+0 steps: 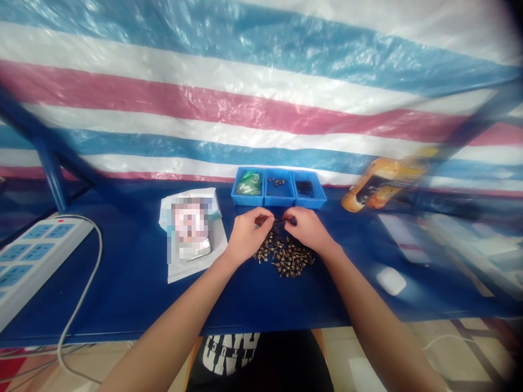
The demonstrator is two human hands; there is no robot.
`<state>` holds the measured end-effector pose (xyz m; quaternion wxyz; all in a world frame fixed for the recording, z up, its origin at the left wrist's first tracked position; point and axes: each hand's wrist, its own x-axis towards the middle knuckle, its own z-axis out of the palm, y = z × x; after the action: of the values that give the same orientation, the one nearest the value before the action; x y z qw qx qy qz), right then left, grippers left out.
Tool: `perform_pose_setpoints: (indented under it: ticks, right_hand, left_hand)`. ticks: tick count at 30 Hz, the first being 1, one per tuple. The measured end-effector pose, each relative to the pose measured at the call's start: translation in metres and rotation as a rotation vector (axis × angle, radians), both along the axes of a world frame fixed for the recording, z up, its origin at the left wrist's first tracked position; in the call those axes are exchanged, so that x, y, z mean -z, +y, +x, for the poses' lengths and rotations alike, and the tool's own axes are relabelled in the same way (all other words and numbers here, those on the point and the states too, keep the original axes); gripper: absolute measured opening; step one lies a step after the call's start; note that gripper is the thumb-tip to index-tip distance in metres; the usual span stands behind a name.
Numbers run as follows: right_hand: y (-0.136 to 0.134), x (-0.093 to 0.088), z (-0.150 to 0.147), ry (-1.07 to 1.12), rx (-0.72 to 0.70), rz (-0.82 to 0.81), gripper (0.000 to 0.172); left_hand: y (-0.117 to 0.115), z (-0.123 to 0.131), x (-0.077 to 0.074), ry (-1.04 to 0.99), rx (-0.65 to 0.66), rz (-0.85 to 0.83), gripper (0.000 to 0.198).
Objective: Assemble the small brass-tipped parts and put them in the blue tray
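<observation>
Above a pile of small brass-coloured metal parts (293, 258), my two hands come close together with fingertips facing. My left hand (250, 231) is closed in a pinch. My right hand (305, 226) is pinched too, and a thin dark piece seems to lie between the fingertips, too small to name. Just behind the hands stand three joined blue bins. The left bin (234, 196) contains a green-and-white bag or pieces, the middle bin (281, 193) a few small metal parts, and the right bin (321, 200) many small black pieces.
A power strip (53, 247) with a white cable (90, 272) lies at the left. A phone-like object (198, 251) rests on white paper (218, 239). To the right are an orange bottle (370, 185), a white earbud-type case (391, 280) and blurred items. Striped sheeting (261, 109) hangs behind.
</observation>
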<state>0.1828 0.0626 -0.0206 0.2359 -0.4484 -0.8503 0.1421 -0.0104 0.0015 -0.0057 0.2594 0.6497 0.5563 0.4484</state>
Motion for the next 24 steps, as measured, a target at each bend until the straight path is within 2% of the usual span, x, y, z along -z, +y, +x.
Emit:
perform_pose_setpoints:
  ticks: [11,24]
  right_hand:
    - [-0.0009,0.0042,-0.0019,0.051,-0.012,-0.029,0.017]
    - [-0.0023,0.0006,-0.0014,0.066,-0.007,-0.015,0.014]
  left_hand:
    - [-0.0004,-0.0004,-0.0010,0.004,-0.005,0.012,0.016]
    - [-0.0006,-0.0003,-0.0018,0.000,0.000,0.011,0.016]
